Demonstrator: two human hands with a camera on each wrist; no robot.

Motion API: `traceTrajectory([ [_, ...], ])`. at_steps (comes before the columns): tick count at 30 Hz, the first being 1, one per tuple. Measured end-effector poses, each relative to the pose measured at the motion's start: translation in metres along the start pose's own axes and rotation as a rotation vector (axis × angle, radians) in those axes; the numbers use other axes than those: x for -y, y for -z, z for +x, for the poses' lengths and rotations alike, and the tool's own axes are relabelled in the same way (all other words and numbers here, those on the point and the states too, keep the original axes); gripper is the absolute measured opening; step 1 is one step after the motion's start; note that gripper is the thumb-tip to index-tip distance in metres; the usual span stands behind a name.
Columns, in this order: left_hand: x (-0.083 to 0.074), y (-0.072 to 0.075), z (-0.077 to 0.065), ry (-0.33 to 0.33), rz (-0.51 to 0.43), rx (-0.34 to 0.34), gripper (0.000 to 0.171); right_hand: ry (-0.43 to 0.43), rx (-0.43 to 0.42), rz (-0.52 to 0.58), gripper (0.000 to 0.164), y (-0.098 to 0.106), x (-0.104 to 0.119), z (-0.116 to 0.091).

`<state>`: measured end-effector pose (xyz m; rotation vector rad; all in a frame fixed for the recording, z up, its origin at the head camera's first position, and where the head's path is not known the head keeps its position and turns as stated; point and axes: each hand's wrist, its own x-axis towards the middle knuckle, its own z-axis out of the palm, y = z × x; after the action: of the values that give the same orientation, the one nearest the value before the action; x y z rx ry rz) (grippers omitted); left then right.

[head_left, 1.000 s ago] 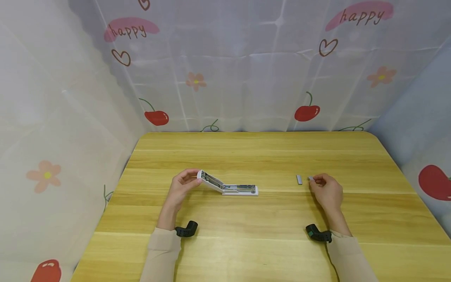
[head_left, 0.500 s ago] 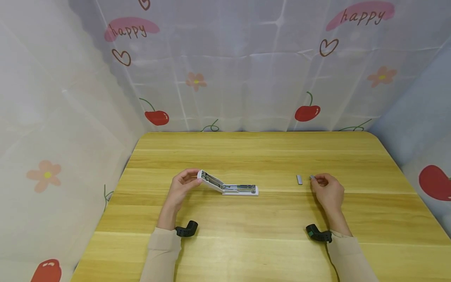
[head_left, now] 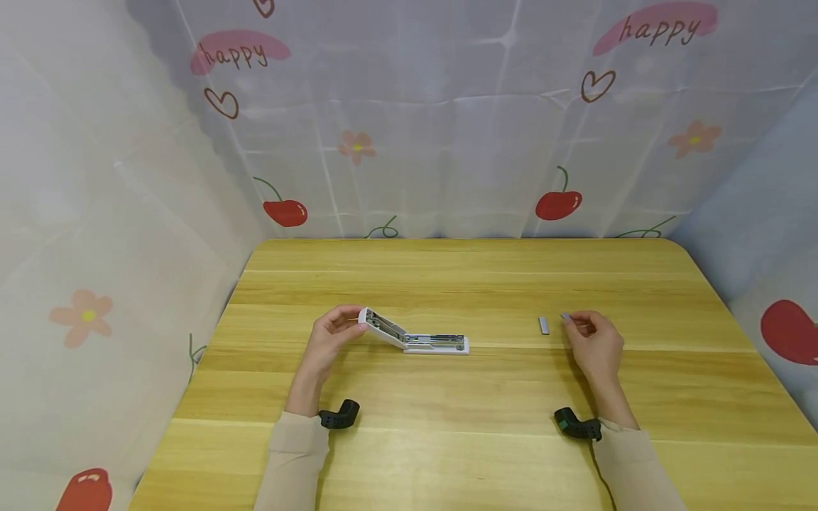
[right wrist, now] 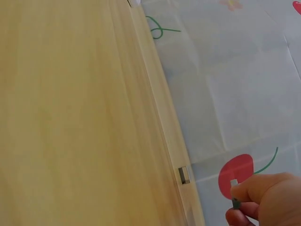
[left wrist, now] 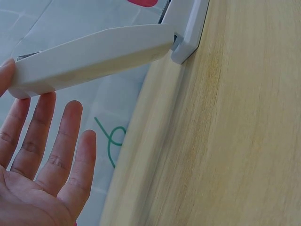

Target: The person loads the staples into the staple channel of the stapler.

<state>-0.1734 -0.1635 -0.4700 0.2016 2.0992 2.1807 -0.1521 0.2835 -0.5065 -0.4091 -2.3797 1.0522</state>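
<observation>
A white stapler lies swung wide on the table, its metal staple channel facing up. My left hand pinches the end of its raised arm between thumb and fingertips; in the left wrist view, the other two fingers of that hand extend below the arm. Over to the right, my right hand pinches a small grey strip of staples between thumb and fingers. A second strip of staples rests on the wood just left of that hand, and also shows in the right wrist view.
The wooden table runs back to a pale curtain printed with cherries, flowers and hearts. Black wrist cameras sit on the left wrist and the right wrist.
My right hand has shifted slightly away from me and to the right, with the pinched staple strip lifting a little. The left hand and the stapler stay as they were.
</observation>
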Motion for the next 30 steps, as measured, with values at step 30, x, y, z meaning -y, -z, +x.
traceTrajectory([
  [30, -0.001, -0.001, 0.0, 0.015, 0.006, -0.004, 0.039, 0.234, 0.314, 0.192, 0.009, -0.046, 0.077, -0.027],
])
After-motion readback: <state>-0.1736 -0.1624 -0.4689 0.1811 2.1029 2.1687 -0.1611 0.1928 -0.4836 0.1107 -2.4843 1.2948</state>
